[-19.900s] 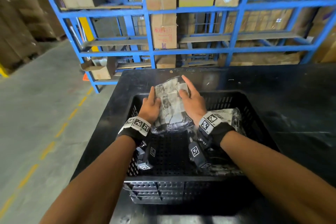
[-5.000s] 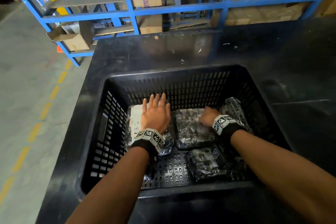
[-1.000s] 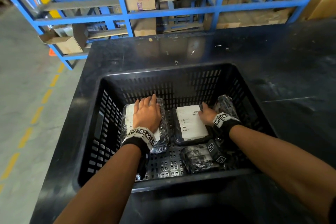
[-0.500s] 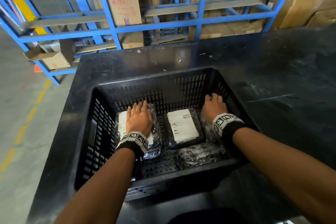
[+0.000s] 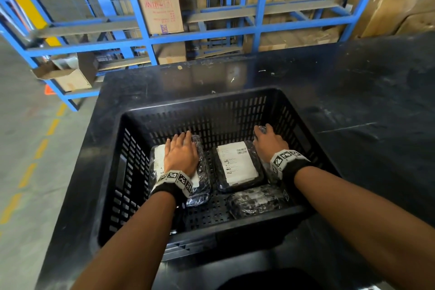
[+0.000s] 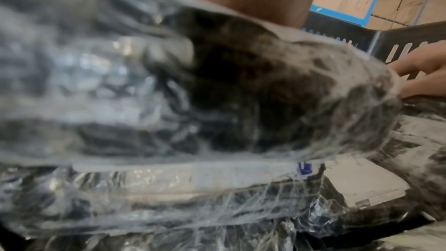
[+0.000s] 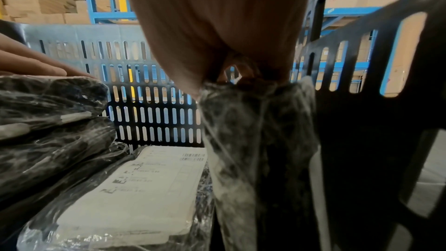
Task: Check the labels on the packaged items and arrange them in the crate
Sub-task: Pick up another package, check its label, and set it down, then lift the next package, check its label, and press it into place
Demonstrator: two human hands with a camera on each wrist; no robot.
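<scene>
A black slotted crate (image 5: 207, 101) holds several plastic-wrapped packages. My left hand (image 5: 180, 150) lies flat, fingers straight, on the left package (image 5: 200, 172), which has a white label partly under the palm. The middle package (image 5: 236, 165) lies label up, with a barcode showing. A dark package (image 5: 256, 200) lies along the front. My right hand (image 5: 267, 139) grips the top of a package standing on edge against the right wall; in the right wrist view the fingers curl over this upright package (image 7: 258, 131). The left wrist view is filled by blurred wrap (image 6: 217, 102).
The crate sits on a black table (image 5: 353, 92). Blue racking (image 5: 256, 4) with cardboard boxes (image 5: 162, 7) stands behind it. Concrete floor with a yellow dashed line (image 5: 42, 146) runs on the left. The crate's right wall (image 7: 362, 64) is close beside my right hand.
My right hand has left the middle package, now label up, and moved right to grip the upright package by the crate wall. My left hand has stayed flat on the left package.
</scene>
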